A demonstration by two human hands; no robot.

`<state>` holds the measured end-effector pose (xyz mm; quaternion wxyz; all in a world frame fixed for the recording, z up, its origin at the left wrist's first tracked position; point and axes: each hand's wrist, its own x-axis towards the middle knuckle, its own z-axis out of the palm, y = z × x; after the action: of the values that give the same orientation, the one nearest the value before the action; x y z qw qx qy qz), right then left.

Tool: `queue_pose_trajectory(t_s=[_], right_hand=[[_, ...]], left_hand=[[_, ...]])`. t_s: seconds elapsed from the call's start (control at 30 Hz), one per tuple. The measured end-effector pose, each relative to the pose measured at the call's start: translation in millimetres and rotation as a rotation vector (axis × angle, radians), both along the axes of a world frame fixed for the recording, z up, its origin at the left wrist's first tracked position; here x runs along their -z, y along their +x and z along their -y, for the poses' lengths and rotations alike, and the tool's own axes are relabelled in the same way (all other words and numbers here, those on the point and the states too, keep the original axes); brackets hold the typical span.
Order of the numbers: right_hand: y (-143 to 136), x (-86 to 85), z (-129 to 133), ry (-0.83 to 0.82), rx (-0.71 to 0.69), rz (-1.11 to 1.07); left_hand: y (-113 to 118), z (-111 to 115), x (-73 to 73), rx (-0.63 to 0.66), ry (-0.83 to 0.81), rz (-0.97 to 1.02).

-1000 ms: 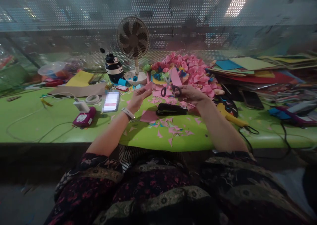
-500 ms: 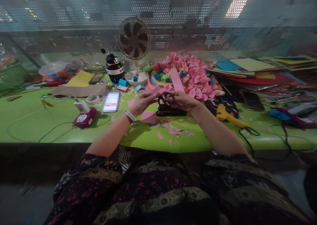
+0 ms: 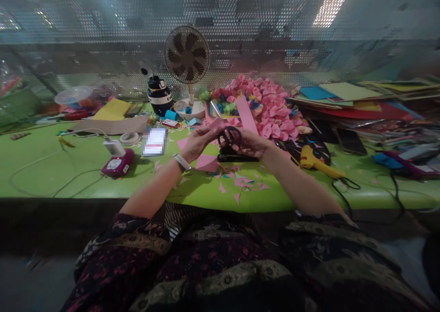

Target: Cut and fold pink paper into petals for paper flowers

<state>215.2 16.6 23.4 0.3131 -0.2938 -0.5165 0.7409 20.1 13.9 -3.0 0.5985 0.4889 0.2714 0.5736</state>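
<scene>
Black-handled scissors (image 3: 229, 137) are in my right hand (image 3: 252, 143), fingers through the loops, with the blades pointing up and away to the left. My left hand (image 3: 202, 140) pinches a piece of pink paper (image 3: 216, 123) beside the blades. Below my hands a black stapler (image 3: 239, 157) lies on the green table (image 3: 192, 188), partly hidden by my right hand. A square of pink paper (image 3: 206, 162) rests left of the stapler, and small pink offcuts (image 3: 242, 181) are scattered in front of it. A pink paper strip (image 3: 246, 114) stands out beyond my right hand.
Behind my hands rises a heap of pink folded paper pieces (image 3: 268, 101). A fan (image 3: 187, 55) and a dark bottle (image 3: 160, 95) stand at the back. To the right lie a yellow glue gun (image 3: 319, 163) and stacked coloured sheets (image 3: 340, 92); a phone (image 3: 154, 141) lies left.
The scissors have turned in my right hand, so their blades show open above the pink paper. My left hand stays nearly in place on the paper.
</scene>
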Motion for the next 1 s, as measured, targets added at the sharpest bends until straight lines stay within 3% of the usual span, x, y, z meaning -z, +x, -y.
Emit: queue_pose_trajectory(t_s=[0.3,0.5,0.67,0.8,1.0], right_hand=[[-1.4,2.3,6.5,0.055,-0.088,0.019],[-2.5,2.5,5.1,0.174,0.059,0.095],[-2.8,-1.6,9.4,0.343,0.087,0.290],[-4.2,-3.9,11.7,0.416,0.115,0.375],[-3.2,-4.4,9.1,0.466,0.237,0.423]], left_hand=[[0.1,4.5,-2.0,0.037,0.016,-0.085],[-7.5,1.2,-7.8,-0.010,0.019,-0.074],[-11.3,-0.7,-9.0,-0.032,0.025,-0.221],[-11.3,-0.3,-10.1,-0.076,0.019,-0.211],[-10.7,-1.8,-7.6,-0.005,0.040,-0.165]])
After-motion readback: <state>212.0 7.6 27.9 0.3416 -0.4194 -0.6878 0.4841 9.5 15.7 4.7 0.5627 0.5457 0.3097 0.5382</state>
